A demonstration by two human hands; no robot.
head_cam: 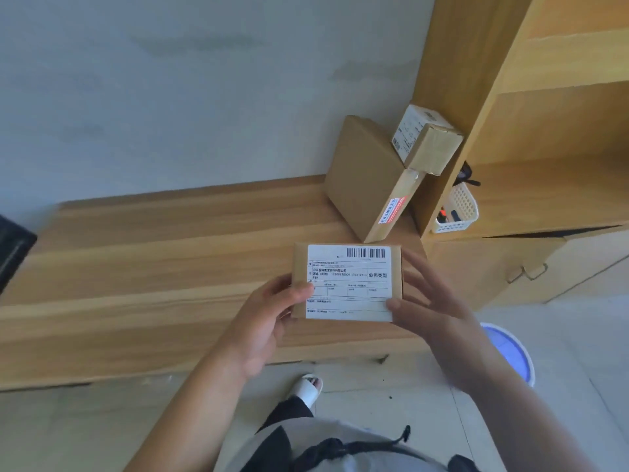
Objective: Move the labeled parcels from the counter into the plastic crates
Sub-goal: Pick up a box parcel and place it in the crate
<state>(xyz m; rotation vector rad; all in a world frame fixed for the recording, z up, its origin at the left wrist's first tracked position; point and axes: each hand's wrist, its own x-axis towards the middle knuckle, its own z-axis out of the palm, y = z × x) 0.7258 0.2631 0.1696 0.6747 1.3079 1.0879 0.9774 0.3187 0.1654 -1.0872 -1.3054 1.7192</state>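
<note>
lying long and low across the view: wooden counter (153, 267), pale grain, matte, edge running left to right. standing at its right end: open wooden shelf (544, 131), same finish.

leaning against the shelf side, at the counter's far right: big box (360, 178), plain brown cardboard, tilted, red-and-white sticker on its narrow edge. perching on top of it: small box (425, 139), taped, white label on one face. both well beyond the hands.

sitting in the shelf bay: white basket (459, 207), perforated plastic. showing on the floor lower right: round blue-and-white rim (510, 349), identity unclear. no crates in view.

being held above the counter's near edge: flat parcel (347, 282), thin cardboard, rigid-looking, white barcode label facing up, long axis running left to right, one hand on each short end.

gripping the parcel's left end: left hand (272, 318), thumb on top over the label edge, fingers curling under. pinching the lower right corner: right hand (432, 301), thumb on the label, other fingers spread and loose beyond the right edge.

judging: left hand carrying most of the load; crates needing finding off-frame before any placing.
</note>
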